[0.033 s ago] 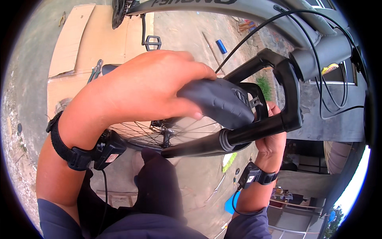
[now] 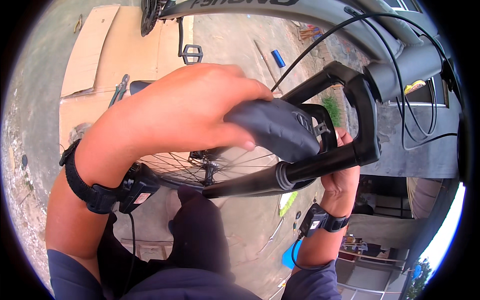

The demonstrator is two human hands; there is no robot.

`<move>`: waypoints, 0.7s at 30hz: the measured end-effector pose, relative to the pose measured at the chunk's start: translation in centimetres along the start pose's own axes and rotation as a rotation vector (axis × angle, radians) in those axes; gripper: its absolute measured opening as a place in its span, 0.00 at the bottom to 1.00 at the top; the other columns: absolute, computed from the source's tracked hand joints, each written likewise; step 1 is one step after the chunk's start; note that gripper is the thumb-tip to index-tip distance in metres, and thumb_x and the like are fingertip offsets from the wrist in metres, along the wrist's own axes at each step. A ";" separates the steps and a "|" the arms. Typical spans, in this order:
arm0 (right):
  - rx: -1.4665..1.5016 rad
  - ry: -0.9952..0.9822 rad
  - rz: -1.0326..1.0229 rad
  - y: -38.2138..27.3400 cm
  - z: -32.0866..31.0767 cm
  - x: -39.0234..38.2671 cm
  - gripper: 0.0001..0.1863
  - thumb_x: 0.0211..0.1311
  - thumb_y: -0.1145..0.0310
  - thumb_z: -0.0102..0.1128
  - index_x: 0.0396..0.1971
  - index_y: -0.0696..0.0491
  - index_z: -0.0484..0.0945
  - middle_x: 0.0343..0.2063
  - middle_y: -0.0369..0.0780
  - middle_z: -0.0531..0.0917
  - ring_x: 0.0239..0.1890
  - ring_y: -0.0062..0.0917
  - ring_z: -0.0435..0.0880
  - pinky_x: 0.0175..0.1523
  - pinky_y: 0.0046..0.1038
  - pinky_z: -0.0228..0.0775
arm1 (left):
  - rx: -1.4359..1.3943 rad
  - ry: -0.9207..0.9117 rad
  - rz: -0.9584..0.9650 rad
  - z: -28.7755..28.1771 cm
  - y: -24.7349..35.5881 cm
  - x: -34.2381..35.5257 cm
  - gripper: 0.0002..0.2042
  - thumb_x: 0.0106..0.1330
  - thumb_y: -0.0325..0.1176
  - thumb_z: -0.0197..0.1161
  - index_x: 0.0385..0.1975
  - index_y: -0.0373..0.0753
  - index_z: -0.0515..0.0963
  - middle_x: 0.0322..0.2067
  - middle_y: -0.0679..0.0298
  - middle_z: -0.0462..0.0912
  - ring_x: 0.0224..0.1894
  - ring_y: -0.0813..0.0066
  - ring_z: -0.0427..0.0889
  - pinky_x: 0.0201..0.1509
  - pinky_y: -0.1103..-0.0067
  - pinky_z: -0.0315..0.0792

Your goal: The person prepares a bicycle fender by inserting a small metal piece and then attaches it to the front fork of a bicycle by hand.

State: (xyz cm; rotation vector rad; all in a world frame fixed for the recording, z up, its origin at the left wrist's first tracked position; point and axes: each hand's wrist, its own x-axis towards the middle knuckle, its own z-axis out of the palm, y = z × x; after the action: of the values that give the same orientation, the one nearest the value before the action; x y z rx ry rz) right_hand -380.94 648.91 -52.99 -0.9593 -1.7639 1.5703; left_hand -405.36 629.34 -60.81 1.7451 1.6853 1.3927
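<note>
A black plastic mudguard (image 2: 277, 127) sits over the front wheel, between the legs of the black suspension fork (image 2: 320, 167). My left hand (image 2: 200, 110) wraps over the mudguard from above, thumb on the near side and fingers on the far side. Behind the fork, my right hand (image 2: 341, 167) reaches up near the small metal bracket (image 2: 321, 129) at the mudguard's end. Its fingers are mostly hidden by the fork, so what they touch does not show. Below my left hand the spoked front wheel (image 2: 175, 167) is partly visible.
Above runs the grey bike frame (image 2: 320, 17), with a loose black cable (image 2: 330, 32) looping down. Cardboard (image 2: 85, 55) lies on the ground with pliers (image 2: 119, 89). A blue cylinder (image 2: 278, 58), a green-bristled brush (image 2: 287, 203) and a blue container (image 2: 290, 255) are farther off.
</note>
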 end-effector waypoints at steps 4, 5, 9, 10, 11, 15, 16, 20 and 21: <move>-0.027 0.014 -0.031 0.2 0.0 0.1 0.11 0.62 0.68 0.68 0.38 0.59 0.80 0.30 0.36 0.81 0.31 0.20 0.79 0.36 0.23 0.73 | 0.021 0.026 0.035 0.4 -0.2 0.3 0.27 0.47 0.35 0.75 0.50 0.38 0.78 0.40 0.55 0.81 0.45 0.53 0.79 0.49 0.67 0.73; -0.035 -0.007 -0.033 0.3 -0.2 0.1 0.11 0.64 0.68 0.65 0.40 0.59 0.79 0.30 0.36 0.81 0.31 0.21 0.80 0.38 0.23 0.73 | 0.030 0.028 0.035 0.5 -0.1 0.3 0.27 0.47 0.35 0.75 0.50 0.38 0.78 0.40 0.55 0.81 0.45 0.53 0.79 0.49 0.66 0.73; -0.024 -0.057 -0.052 0.2 -0.5 0.0 0.12 0.69 0.67 0.59 0.43 0.60 0.76 0.31 0.38 0.82 0.33 0.23 0.82 0.42 0.24 0.76 | 0.039 0.023 0.041 0.4 0.1 0.6 0.27 0.47 0.35 0.75 0.50 0.39 0.79 0.40 0.56 0.81 0.44 0.53 0.79 0.49 0.66 0.73; -0.009 -0.062 -0.058 0.1 -0.4 0.0 0.13 0.69 0.66 0.59 0.44 0.61 0.75 0.31 0.38 0.82 0.33 0.23 0.82 0.42 0.25 0.76 | 0.043 0.029 0.038 0.5 0.2 0.7 0.27 0.47 0.35 0.75 0.50 0.39 0.79 0.40 0.56 0.81 0.44 0.53 0.79 0.49 0.66 0.73; -0.003 -0.034 -0.061 0.1 -0.2 0.0 0.12 0.67 0.67 0.61 0.42 0.61 0.77 0.31 0.37 0.82 0.32 0.22 0.81 0.40 0.25 0.74 | 0.046 0.034 0.036 0.6 0.3 0.7 0.26 0.47 0.35 0.75 0.50 0.40 0.79 0.39 0.56 0.81 0.44 0.53 0.80 0.48 0.66 0.73; -0.010 0.077 -0.073 -0.8 1.4 -0.6 0.11 0.62 0.69 0.66 0.38 0.60 0.80 0.30 0.37 0.81 0.29 0.21 0.78 0.37 0.25 0.71 | 0.034 0.028 0.025 0.5 0.3 0.9 0.26 0.46 0.35 0.76 0.49 0.41 0.80 0.39 0.57 0.81 0.43 0.53 0.80 0.48 0.66 0.73; -0.019 0.105 -0.076 -1.1 1.7 -0.7 0.11 0.61 0.69 0.67 0.38 0.60 0.80 0.29 0.37 0.81 0.29 0.21 0.78 0.37 0.25 0.71 | 0.034 0.025 0.021 0.5 0.4 0.9 0.27 0.45 0.35 0.76 0.49 0.41 0.80 0.39 0.57 0.81 0.43 0.53 0.80 0.48 0.66 0.73; -0.287 0.030 -0.086 -2.4 1.9 -0.3 0.10 0.61 0.68 0.67 0.34 0.60 0.81 0.27 0.36 0.80 0.27 0.19 0.77 0.33 0.22 0.68 | 0.072 0.032 0.016 0.7 0.2 0.9 0.27 0.44 0.35 0.77 0.49 0.42 0.80 0.38 0.57 0.81 0.43 0.53 0.80 0.47 0.66 0.73; -0.390 0.029 -0.087 -2.9 2.1 -0.3 0.10 0.63 0.66 0.66 0.33 0.59 0.80 0.24 0.34 0.79 0.25 0.17 0.76 0.32 0.20 0.66 | 0.068 0.039 0.020 0.7 0.2 1.0 0.27 0.44 0.35 0.77 0.49 0.42 0.80 0.38 0.57 0.81 0.43 0.53 0.80 0.47 0.66 0.73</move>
State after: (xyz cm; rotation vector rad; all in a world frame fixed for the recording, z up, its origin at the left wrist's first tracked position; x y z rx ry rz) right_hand -382.86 647.27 -50.40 -1.0588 -2.1062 1.1730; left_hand -404.82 630.42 -60.58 1.7869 1.7592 1.4023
